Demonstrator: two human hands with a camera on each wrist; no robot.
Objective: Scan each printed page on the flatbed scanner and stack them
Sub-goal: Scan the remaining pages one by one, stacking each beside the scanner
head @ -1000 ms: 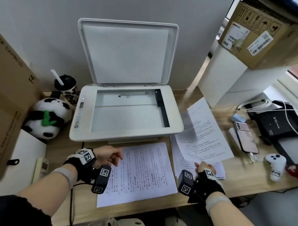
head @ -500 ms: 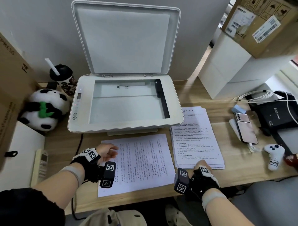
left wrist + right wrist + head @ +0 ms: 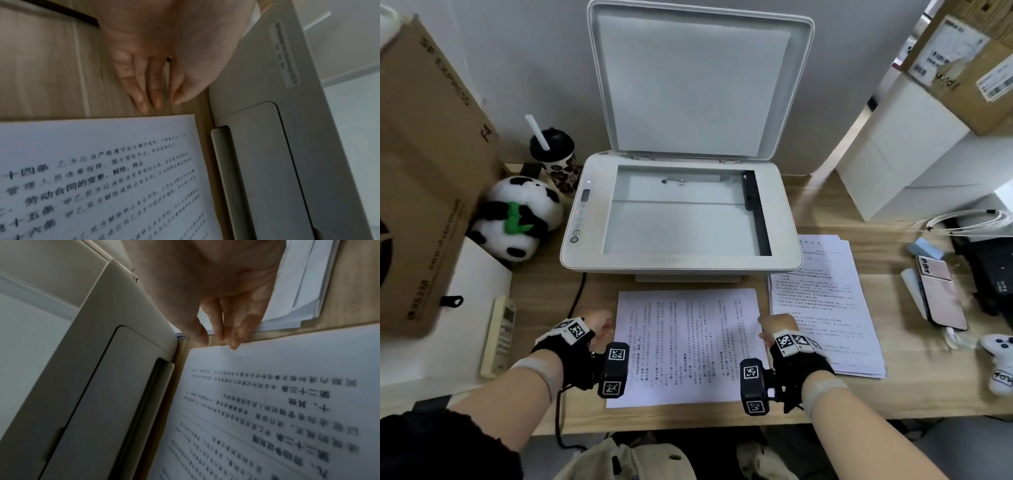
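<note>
Brackets the printed page (image 3: 688,346) in the lower middle of the frame, with the left hand (image 3: 595,325) at its left edge and the right hand (image 3: 777,329) at its right edge. Differs from a moment ago: then kept the right hand at the near edge of the stack (image 3: 825,308) in the right of the frame, settling a sheet there; now shows that sheet lying flat on the pile and the right hand shifted across to the single page. Also draws the left hand off the page's face and out to its margin.

Leaves both hands open and gripping nothing. In the left wrist view, lays nearly straight fingertips (image 3: 144,104) on the bare tabletop (image 3: 544,291) just beside the paper's edge. In the right wrist view, touches a fingertip (image 3: 234,344) to the sheet's edge, with the thumb just off it; shows no pinch yet.

Keeps the page flat and face up on the tabletop, just in front of the scanner (image 3: 571,260). Shows the lid (image 3: 695,85) raised in the upper middle of the frame and the glass (image 3: 681,222) bare.

Reads as one page dealt with and the next about to be lifted. Probably calls for a grip at both edges, a turn face down, and squaring against the glass corner. Risks buckling or skewing the thin sheet if lifted unevenly.
</note>
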